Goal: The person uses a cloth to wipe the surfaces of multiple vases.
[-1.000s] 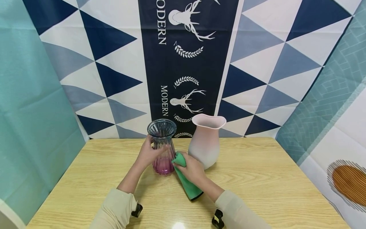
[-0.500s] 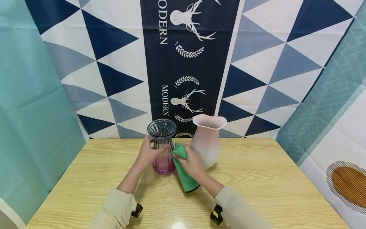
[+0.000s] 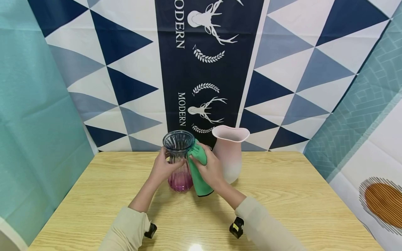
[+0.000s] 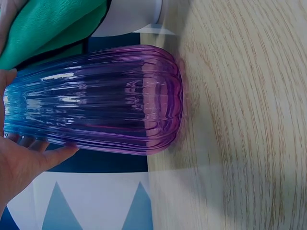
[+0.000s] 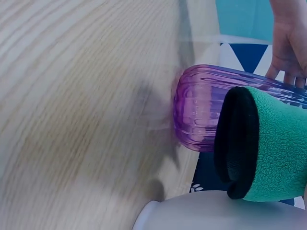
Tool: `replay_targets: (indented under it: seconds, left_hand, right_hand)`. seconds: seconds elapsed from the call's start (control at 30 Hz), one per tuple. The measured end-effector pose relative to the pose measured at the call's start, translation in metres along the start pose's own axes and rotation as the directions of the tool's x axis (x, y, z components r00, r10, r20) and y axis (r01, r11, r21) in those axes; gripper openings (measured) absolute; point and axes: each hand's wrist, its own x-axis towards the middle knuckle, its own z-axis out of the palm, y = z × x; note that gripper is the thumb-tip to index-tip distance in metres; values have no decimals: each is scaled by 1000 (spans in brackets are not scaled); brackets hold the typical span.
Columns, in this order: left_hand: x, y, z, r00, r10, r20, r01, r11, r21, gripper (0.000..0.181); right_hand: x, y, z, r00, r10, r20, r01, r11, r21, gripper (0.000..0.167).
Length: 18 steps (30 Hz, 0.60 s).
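A ribbed glass vase (image 3: 180,174), blue-grey at the rim and magenta at the base, stands upright on the table. My left hand (image 3: 164,165) grips it round its left side, thumb across the front; the left wrist view shows the same glass vase (image 4: 110,100) sideways. My right hand (image 3: 211,168) holds a bunched green cloth (image 3: 198,179) against the vase's right side, just below the rim. In the right wrist view the cloth (image 5: 278,143) hangs with its dark-edged end in front of the glass.
A pink-to-white vase (image 3: 230,153) with a wavy rim stands just right of my right hand, close behind it. Both vases are on a light wooden table (image 3: 125,188). A patterned cloth backdrop (image 3: 204,69) rises behind the table's far edge.
My right hand has moved up along the glass vase's right side, from mid-height to near the rim, carrying the green cloth. The left hand and both vases have stayed in place.
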Motion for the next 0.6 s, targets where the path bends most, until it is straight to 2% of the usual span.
replay_targets:
  seconds: [0.17, 0.6]
  left_hand:
    - [1, 0, 0, 1000, 4, 6, -4, 1000, -9, 70]
    - [8, -5, -3, 1000, -14, 23, 14, 999, -32, 66]
  right_hand:
    - [2, -2, 0, 1000, -17, -26, 17, 1000, 5, 50]
    - [6, 1, 5, 1000, -9, 3, 10, 1000, -23, 48]
